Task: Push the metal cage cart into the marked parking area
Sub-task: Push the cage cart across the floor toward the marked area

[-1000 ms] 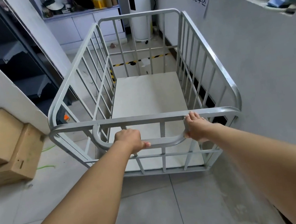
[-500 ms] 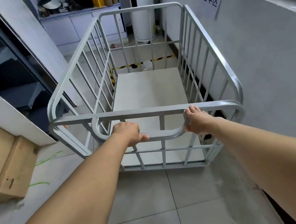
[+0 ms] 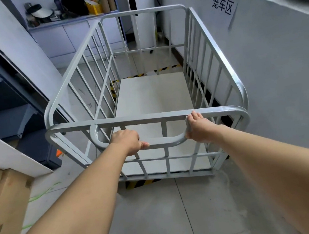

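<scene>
The metal cage cart (image 3: pixel 153 97) stands close along the grey wall (image 3: pixel 282 80) under the posted sign (image 3: pixel 222 7), its base overlapping the yellow-black floor tape (image 3: pixel 139 183) (seemingly the bay's outline). The left hand (image 3: pixel 128 142) and right hand (image 3: pixel 200 128) are wrapped around the curved handle (image 3: pixel 165 144), set apart, probably for straight steering.

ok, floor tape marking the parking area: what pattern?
Yellow-and-black diagonal stripes on the floor tape, seen past the cage cart; head view.
</scene>
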### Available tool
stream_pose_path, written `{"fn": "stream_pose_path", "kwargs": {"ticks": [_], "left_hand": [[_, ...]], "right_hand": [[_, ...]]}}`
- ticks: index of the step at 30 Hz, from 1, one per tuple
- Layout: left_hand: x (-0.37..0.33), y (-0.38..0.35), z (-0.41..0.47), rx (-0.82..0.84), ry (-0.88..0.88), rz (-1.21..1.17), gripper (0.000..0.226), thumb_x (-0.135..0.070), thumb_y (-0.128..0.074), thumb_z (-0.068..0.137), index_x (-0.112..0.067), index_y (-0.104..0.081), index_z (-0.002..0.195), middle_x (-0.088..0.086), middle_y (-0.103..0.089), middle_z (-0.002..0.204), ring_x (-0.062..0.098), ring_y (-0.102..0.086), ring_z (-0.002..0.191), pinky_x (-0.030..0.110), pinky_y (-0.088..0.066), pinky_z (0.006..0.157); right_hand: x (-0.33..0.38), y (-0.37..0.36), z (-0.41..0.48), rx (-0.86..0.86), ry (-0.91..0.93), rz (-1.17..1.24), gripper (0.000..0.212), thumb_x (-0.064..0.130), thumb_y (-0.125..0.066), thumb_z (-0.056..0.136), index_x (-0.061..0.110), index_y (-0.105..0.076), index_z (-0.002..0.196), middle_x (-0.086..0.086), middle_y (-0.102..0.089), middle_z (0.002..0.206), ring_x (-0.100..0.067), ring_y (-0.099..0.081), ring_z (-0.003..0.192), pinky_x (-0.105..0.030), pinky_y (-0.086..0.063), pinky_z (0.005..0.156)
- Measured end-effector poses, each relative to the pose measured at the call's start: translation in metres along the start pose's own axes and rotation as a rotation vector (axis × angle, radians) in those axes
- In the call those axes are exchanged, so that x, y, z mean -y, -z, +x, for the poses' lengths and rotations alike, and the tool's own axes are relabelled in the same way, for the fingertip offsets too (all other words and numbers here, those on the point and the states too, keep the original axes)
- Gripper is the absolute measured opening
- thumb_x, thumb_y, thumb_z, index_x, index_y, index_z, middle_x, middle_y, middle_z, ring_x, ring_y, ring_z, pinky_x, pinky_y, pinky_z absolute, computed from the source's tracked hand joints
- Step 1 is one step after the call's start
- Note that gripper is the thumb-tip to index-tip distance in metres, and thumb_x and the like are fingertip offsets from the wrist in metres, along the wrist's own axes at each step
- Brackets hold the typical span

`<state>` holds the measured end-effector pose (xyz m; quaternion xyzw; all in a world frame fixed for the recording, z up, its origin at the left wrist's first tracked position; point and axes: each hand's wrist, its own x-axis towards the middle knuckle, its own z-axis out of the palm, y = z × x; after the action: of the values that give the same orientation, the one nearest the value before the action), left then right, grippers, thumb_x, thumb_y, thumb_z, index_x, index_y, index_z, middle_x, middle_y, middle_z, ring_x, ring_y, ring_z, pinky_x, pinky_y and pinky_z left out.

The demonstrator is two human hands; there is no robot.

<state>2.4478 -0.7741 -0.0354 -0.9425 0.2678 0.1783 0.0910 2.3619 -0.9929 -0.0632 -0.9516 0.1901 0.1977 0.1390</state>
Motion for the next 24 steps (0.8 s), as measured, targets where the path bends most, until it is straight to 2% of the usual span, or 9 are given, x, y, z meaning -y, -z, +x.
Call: {"fn": "stream_pose_path", "kwargs": {"ticks": [7,9,12,16,21,24], "left_hand": [[0.049,0.023,0.053,0.025,-0.013,-0.02,0.053,-0.063,-0.047,0.088,-0.016,-0.067,0.1,0.008,-0.067,0.113,0.028,-0.057,0.113,0.031,-0.037,0.079],[0.062,0.026,0.067,0.028,-0.006,-0.032,0.051,-0.064,-0.048,0.087,-0.017,-0.067,0.095,0.006,-0.068,0.111,0.028,-0.057,0.111,0.031,-0.039,0.078],[0.079,0.03,0.086,0.042,0.011,-0.06,0.045,-0.063,-0.049,0.087,-0.019,-0.061,0.084,0.009,-0.068,0.113,0.03,-0.057,0.113,0.034,-0.044,0.086],[0.096,0.038,0.106,0.052,0.037,-0.079,0.051,-0.064,-0.05,0.086,-0.017,-0.068,0.098,0.009,-0.066,0.118,0.03,-0.056,0.117,0.035,-0.045,0.091],[0.11,0.044,0.125,0.06,0.048,-0.095,0.049,-0.063,-0.05,0.087,-0.018,-0.066,0.097,0.009,-0.065,0.119,0.031,-0.055,0.116,0.033,-0.043,0.087],[0.117,0.044,0.131,0.066,0.061,-0.111,0.051,-0.062,-0.048,0.088,-0.018,-0.065,0.105,0.01,-0.065,0.121,0.032,-0.055,0.116,0.035,-0.043,0.087]], "right_hand": [[0.042,0.018,0.055,-0.002,-0.017,0.051,0.075,0.031,-0.042,0.097,0.003,-0.004,0.155,-0.014,0.004,0.163,-0.027,0.003,0.152,-0.043,-0.01,0.124],[0.05,0.02,0.07,-0.014,-0.011,0.057,0.074,0.031,-0.043,0.097,0.003,-0.005,0.155,-0.014,0.004,0.163,-0.028,0.003,0.152,-0.043,-0.01,0.124],[0.062,0.023,0.089,-0.028,0.0,0.056,0.075,0.031,-0.044,0.097,0.003,-0.004,0.155,-0.015,0.005,0.163,-0.028,0.004,0.152,-0.043,-0.01,0.124],[0.075,0.029,0.109,-0.031,0.013,0.067,0.078,0.034,-0.045,0.097,0.002,-0.004,0.155,-0.016,0.005,0.163,-0.028,0.005,0.152,-0.042,-0.008,0.125],[0.085,0.04,0.123,-0.036,0.028,0.082,0.08,0.036,-0.049,0.096,0.004,-0.005,0.155,-0.014,0.005,0.163,-0.027,0.004,0.152,-0.041,-0.008,0.125],[0.089,0.044,0.13,-0.044,0.047,0.084,0.083,0.039,-0.053,0.094,0.004,-0.008,0.155,-0.013,0.001,0.164,-0.026,0.001,0.152,-0.041,-0.01,0.124]]}}
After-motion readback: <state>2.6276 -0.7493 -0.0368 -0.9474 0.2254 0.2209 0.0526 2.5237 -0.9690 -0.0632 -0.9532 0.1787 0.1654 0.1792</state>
